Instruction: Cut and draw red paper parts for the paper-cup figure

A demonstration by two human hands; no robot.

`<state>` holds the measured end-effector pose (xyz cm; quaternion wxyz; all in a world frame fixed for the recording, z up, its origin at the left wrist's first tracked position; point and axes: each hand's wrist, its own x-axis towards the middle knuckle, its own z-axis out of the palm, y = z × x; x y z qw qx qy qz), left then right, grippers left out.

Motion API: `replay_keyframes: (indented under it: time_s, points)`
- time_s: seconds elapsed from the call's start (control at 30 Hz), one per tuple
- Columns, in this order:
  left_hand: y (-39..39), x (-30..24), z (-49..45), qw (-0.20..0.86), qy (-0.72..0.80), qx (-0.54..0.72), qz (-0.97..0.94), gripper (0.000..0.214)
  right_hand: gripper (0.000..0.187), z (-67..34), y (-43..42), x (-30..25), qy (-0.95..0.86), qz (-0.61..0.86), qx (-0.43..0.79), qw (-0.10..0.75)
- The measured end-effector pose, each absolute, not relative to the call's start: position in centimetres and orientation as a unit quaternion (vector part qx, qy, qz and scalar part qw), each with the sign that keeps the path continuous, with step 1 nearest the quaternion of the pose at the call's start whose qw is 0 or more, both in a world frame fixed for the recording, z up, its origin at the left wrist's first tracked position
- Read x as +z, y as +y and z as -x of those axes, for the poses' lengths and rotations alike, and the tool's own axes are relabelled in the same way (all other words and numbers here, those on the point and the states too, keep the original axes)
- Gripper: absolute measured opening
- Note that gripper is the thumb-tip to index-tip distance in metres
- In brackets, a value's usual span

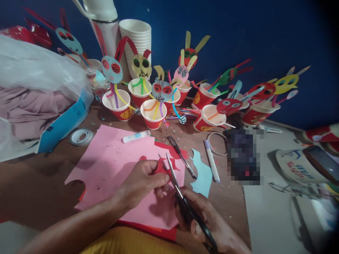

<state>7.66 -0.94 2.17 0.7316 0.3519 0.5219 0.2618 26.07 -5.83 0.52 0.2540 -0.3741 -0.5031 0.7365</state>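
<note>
My left hand pinches a small red paper cutout above a pink paper sheet. My right hand grips black-handled scissors, whose blades point up and left into the red cutout. A red sheet lies partly under the pink one. A light blue paper scrap lies just right of the scissors' tips.
Several red-and-white paper cups with paper monster faces stand at the back. A glue stick, a pen, a white marker and a tape roll lie nearby. A plastic bag sits at left. A stack of white cups stands behind.
</note>
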Motion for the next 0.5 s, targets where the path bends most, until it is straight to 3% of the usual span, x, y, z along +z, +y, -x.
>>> replay_keyframes:
  time_s: [0.5]
  points:
    - [-0.72,2.3,-7.71,0.736,0.516,0.258,-0.354,0.011,0.061,-26.63,-5.99,-0.12,-0.487,0.376,0.752,0.235]
